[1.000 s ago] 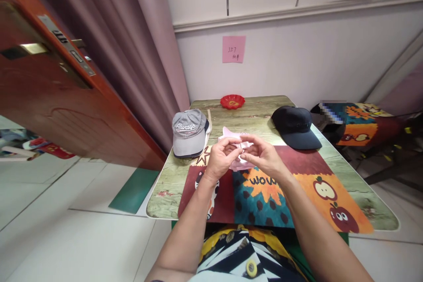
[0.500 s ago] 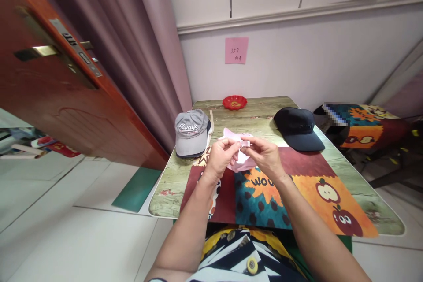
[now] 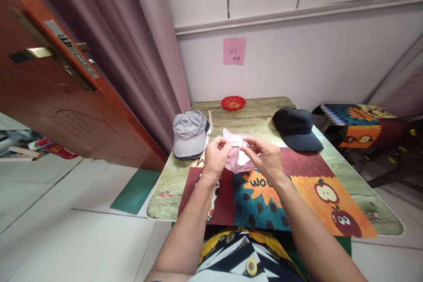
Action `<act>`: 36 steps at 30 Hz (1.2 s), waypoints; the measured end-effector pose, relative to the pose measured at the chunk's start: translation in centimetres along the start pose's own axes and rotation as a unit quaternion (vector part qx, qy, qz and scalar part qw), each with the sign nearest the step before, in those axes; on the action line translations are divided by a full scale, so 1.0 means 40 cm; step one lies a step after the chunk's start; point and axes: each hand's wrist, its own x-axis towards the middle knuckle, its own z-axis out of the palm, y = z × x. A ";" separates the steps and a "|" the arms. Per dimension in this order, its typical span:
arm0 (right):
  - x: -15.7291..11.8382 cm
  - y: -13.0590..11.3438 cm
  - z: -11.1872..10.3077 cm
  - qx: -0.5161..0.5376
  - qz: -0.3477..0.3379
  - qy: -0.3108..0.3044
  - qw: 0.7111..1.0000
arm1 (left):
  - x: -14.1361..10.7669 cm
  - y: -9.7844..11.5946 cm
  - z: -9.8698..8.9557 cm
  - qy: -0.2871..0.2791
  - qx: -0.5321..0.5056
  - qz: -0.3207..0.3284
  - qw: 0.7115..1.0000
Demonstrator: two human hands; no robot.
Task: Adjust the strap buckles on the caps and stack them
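Pinching pink cap (image 3: 235, 162), both hands (image 3: 216, 158) | gap to dish (image 3: 233, 103) (near far table edge (image 3: 264, 98))

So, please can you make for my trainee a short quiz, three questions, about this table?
1. Which colour is the dish near the far edge of the table? a) blue b) red c) green
2. True or false: the grey cap lies to the left of the black cap.
3. Fill in the colour: the left hand and right hand hold part of a ____ item.

Key: 1 b; 2 true; 3 pink
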 end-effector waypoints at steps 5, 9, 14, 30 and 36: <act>0.010 0.000 -0.010 0.004 0.007 -0.020 1.000 | 0.018 -0.006 -0.020 0.028 0.053 0.035 0.998; 0.011 -0.008 -0.007 0.013 -0.006 -0.026 1.000 | 0.027 0.019 -0.027 0.014 0.074 0.080 0.994; 0.010 -0.007 -0.009 0.031 0.023 -0.052 0.998 | 0.031 0.045 -0.021 -0.151 0.116 0.079 0.979; 0.137 0.103 -0.022 0.113 0.133 -0.200 0.964 | 0.166 0.018 -0.046 -0.186 0.093 -0.044 0.977; 0.267 0.064 -0.055 0.034 0.029 -0.083 0.996 | 0.279 0.095 -0.010 -0.154 0.087 0.079 0.981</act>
